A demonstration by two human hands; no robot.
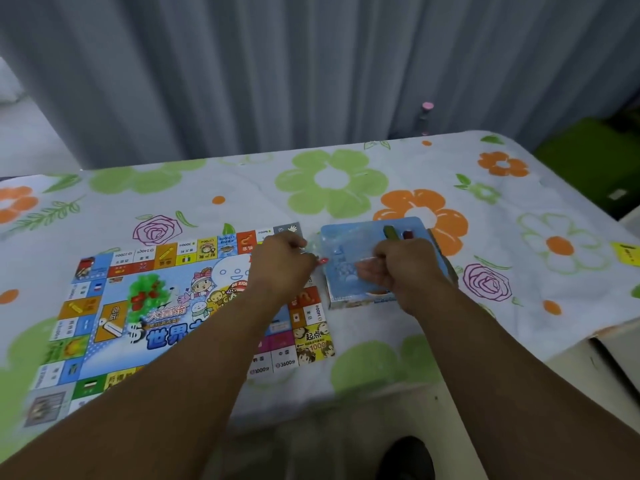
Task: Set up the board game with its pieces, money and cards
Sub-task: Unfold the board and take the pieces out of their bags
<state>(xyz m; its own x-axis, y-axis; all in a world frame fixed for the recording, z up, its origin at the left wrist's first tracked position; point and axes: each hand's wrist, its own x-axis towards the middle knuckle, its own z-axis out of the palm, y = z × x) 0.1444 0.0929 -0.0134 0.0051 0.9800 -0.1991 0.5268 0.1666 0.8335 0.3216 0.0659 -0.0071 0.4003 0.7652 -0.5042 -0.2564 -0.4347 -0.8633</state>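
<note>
Flowered cotton, green and orange on white, covers the table as a tablecloth [346, 161]. The game board [114, 317] lies flat on its left part, and the board's near edge passes under my left forearm. The blue box [349, 285] sits just beside the board's right edge, with only a narrow strip of cloth between them. My left hand [282, 266] hovers over the board's far-right corner, fingers curled in and pinching one end of a clear bag [313, 249]; a small red piece [322, 260] shows at my fingertips. My right hand [398, 268] is over the box with its fingers curled too, gripping what seems to be the bag's other end, though blur hides exactly how. A green piece [390, 233] lies at the box's far edge. Beyond the board and box the cloth runs open to the table's far edge, where a grey curtain [242, 81] hangs. To the right the cloth lies open up to the table's right edge, with a yellow slip [627, 252] near that edge.
</note>
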